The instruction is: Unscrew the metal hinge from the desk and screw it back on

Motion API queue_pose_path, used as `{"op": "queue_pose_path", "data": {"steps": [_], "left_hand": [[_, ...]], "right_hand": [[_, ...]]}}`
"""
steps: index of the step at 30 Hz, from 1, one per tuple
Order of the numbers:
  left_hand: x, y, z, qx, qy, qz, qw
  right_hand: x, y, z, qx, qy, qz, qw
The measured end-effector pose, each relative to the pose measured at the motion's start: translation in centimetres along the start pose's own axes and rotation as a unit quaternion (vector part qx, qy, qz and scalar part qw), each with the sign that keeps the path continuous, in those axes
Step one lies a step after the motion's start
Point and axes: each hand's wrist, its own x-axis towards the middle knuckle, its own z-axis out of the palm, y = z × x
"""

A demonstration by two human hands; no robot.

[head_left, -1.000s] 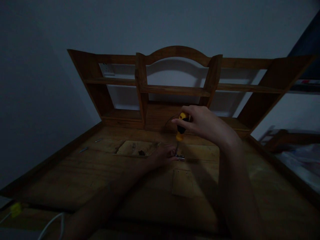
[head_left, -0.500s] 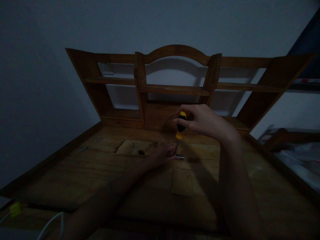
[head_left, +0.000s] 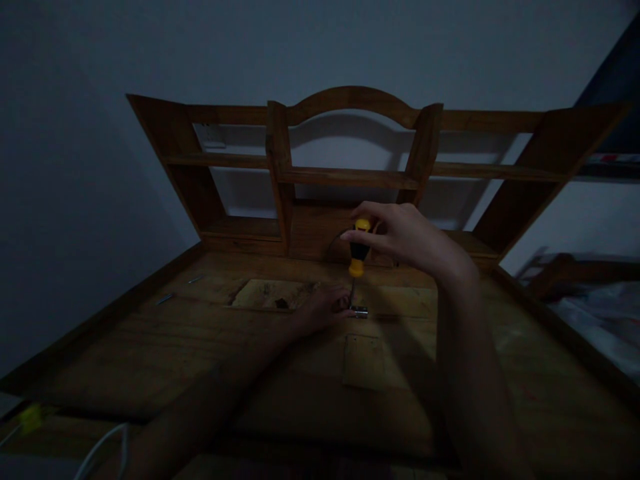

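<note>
In dim light my right hand is closed round the top of a yellow and black screwdriver, which stands upright with its tip on a small metal fitting on the wooden desk top. My left hand rests on the desk just left of the fitting, its fingertips pressed against it. A lighter rectangular patch of wood lies just in front of the fitting.
A wooden shelf unit rises at the back of the desk against a pale wall. A rough recess shows in the desk left of my left hand. Two screws lie at far left. A white cable crosses the near left corner.
My right hand has shifted its fingers round the screwdriver handle, and the view has tilted slightly. My left hand has stayed at the fitting.
</note>
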Motion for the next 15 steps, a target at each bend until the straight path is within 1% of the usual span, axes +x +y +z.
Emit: {"op": "queue_pose_path", "data": {"steps": [4, 9, 12, 15], "left_hand": [[-0.06, 0.15, -0.28, -0.019, -0.019, 0.01, 1.0], [-0.08, 0.4, -0.5, -0.022, -0.03, 0.01, 0.999], [-0.02, 0.44, -0.43, -0.033, -0.021, 0.025, 0.999], [-0.02, 0.52, -0.42, -0.035, -0.007, 0.031, 0.999]], "right_hand": [[-0.09, -0.12, -0.23, 0.007, -0.038, -0.011, 0.999], [-0.25, -0.66, -0.42, -0.005, -0.048, -0.007, 0.999], [-0.25, -0.57, -0.26, 0.0, -0.049, -0.008, 0.999], [-0.21, -0.26, -0.02, -0.016, -0.034, 0.0, 0.999]]}}
